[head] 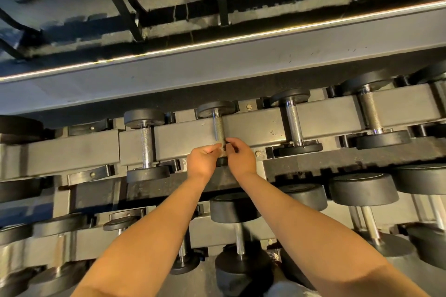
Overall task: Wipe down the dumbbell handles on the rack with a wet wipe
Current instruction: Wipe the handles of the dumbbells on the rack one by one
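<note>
**A:** where's the wipe (221, 149) at?

**B:** top row of the rack (265, 123), wrapped at the near end of the middle dumbbell (215, 106), on its handle (219, 128). Left hand (201, 160) and right hand (241, 155) both have fingers curled in, pinching it. Only a pale scrap shows.

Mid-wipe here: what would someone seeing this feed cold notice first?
At centre, the left hand pinches a small pale wet wipe and the right hand pinches the knurled steel handle of a small black dumbbell. Beside it, more dumbbells line the grey steel rack.
</note>
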A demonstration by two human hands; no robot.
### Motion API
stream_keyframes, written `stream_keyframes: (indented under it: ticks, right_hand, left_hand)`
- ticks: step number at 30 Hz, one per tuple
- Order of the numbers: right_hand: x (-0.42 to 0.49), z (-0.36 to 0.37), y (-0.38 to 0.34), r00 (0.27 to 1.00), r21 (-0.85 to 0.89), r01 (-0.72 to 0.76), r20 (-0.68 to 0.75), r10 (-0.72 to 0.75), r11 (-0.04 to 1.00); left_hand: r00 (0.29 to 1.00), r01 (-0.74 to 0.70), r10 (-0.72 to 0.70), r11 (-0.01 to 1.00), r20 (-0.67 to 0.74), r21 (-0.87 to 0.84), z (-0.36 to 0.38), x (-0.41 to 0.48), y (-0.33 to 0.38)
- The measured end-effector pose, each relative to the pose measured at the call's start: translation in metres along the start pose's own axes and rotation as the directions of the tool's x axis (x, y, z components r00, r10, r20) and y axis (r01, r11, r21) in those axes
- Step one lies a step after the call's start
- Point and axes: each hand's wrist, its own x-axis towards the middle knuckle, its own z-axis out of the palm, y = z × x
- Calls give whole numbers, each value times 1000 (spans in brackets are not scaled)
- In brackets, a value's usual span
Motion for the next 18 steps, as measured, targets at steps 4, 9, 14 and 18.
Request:
stream_keyframes:
  ticks: [4,9,14,18]
  right_hand:
    - [-6,-3,-10,996,-27,56,65,-54,998]
    - [-2,-5,-27,989,-28,54,140,-49,998]
    - [14,-3,-35,998,-11,67,-22,-67,998]
    - [40,1,-42,963,-114,211,-145,-227,971]
  left_hand:
    - [991,-126,126,992,41,5,0,-13,1]
    - [987,-158,155,985,40,66,4,-18,8]
    - [992,-127,127,992,-8,-10,11,-12,12]
    - [988,-143,147,987,-55,66,17,5,6]
